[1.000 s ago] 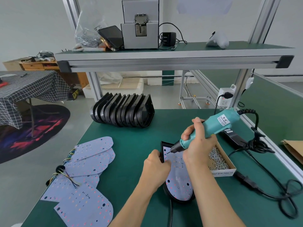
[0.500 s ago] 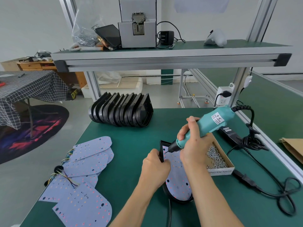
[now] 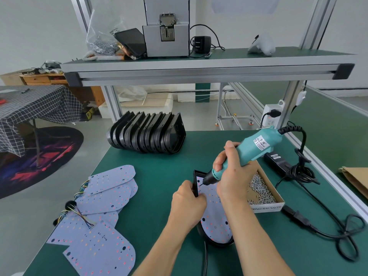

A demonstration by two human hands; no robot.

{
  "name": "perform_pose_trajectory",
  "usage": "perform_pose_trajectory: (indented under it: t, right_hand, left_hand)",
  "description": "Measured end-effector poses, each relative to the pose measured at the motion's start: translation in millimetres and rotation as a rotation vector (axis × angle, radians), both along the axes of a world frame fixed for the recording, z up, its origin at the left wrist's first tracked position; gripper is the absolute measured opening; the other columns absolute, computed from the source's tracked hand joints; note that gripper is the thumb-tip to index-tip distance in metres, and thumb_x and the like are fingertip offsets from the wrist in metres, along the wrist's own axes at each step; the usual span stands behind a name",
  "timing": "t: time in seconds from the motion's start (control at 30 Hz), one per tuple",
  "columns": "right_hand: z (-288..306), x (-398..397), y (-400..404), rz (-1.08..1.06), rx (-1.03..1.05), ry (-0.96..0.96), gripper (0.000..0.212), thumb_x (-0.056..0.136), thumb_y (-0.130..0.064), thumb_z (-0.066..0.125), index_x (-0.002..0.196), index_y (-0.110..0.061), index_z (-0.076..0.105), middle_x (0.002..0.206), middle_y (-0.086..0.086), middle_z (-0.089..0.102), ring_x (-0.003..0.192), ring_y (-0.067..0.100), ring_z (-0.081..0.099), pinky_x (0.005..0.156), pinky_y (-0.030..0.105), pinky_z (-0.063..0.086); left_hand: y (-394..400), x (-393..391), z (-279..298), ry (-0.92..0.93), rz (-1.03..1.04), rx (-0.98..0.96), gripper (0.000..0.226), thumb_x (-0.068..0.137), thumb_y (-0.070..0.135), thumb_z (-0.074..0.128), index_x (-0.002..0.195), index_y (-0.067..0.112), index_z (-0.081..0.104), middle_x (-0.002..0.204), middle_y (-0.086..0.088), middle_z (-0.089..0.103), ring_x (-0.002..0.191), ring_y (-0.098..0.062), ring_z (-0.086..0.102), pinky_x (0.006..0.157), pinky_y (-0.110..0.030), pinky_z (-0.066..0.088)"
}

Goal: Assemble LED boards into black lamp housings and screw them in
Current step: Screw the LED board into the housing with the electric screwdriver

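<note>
A black lamp housing (image 3: 196, 180) lies on the green bench with a pale violet LED board (image 3: 216, 222) seated inside it. My left hand (image 3: 187, 206) grips the housing's left wall, fingers curled over its edge. My right hand (image 3: 233, 174) holds a teal electric screwdriver (image 3: 253, 150), tilted, with its bit tip touching the board's far left corner. A row of empty black housings (image 3: 147, 134) stands on edge at the back of the bench. Several loose LED boards (image 3: 103, 212) with coloured wires lie fanned out at the left.
A cardboard box of screws (image 3: 262, 190) sits right of the housing. A black power adapter (image 3: 278, 160) and coiled cable (image 3: 338, 234) lie at the right. An overhead shelf (image 3: 199, 64) carries a screw feeder and other gear. The bench's left edge drops to the floor.
The screwdriver has dropped lower and slid left, bringing its bit down onto the board's far left corner. My left hand stays on the housing's wall.
</note>
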State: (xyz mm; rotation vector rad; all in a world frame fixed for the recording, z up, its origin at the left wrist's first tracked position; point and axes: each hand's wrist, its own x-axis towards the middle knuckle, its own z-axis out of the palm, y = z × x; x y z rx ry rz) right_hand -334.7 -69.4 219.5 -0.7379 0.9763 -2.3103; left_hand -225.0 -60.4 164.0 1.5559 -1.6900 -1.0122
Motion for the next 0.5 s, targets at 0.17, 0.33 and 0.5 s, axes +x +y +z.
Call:
perform_pose_trajectory:
  t: [0.17,0.33,0.5]
  right_hand:
    - [1.1,1.1,2.6,0.003,0.003,0.002,0.017,0.086,-0.025,0.069,0.072,-0.031,0.061,0.049,0.006,0.049,0.039,0.023,0.039,0.047,0.03,0.036]
    - [1.5,2.3,3.9,0.007,0.002,0.002,0.017,0.085,-0.025,0.069,0.072,-0.032,0.062,0.049,0.006,0.049,0.039,0.022,0.039,0.046,0.03,0.036]
    - [1.2,3.9,3.3,0.013,0.012,-0.004,0.016,0.084,-0.027,0.07,0.072,-0.032,0.062,0.05,0.006,0.049,0.04,0.023,0.039,0.048,0.03,0.036]
  left_hand:
    - [1.0,-0.8,-1.8,0.007,-0.004,-0.005,0.025,0.088,0.017,0.061,0.077,0.016,0.038,0.071,0.003,0.046,0.055,-0.015,0.034,0.039,-0.015,0.028]
    - [0.8,-0.8,-3.2,0.011,0.012,-0.004,0.025,0.088,0.018,0.061,0.077,0.016,0.038,0.071,0.003,0.045,0.055,-0.014,0.034,0.039,-0.014,0.03]
    - [1.2,0.8,-4.5,-0.005,0.01,-0.004,0.024,0.088,0.019,0.061,0.079,0.015,0.039,0.073,0.003,0.047,0.056,-0.014,0.035,0.039,-0.013,0.031]
